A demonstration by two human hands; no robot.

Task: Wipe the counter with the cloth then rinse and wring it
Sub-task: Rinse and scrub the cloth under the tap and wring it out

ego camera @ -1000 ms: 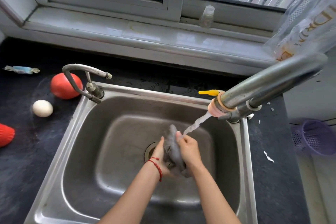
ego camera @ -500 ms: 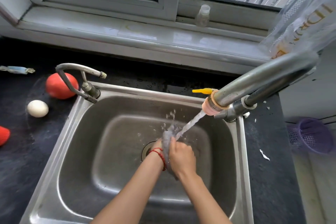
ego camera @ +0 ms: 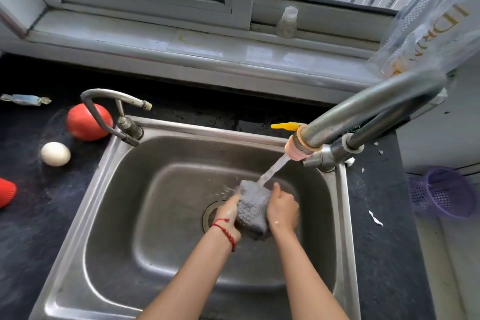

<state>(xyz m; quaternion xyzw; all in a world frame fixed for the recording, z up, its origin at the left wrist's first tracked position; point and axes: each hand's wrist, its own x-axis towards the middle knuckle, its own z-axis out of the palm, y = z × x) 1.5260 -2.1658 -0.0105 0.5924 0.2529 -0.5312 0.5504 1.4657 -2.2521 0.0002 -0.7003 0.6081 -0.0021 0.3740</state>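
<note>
Rinse under way: cloth (ego camera: pixel 251 205) over sink (ego camera: pixel 161 215) centre, under stream from tap (ego camera: pixel 301 147) at 2 o'clock. Left hand (ego camera: pixel 228 212) and right hand (ego camera: pixel 283 209) grip cloth from both sides. Wiping of desk (ego camera: pixel 376 254) judged done; wringing left.

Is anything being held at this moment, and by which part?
Yes: the grey cloth, bunched over the sink under the running water. The left hand grips its left side, the right hand its right side.
</note>
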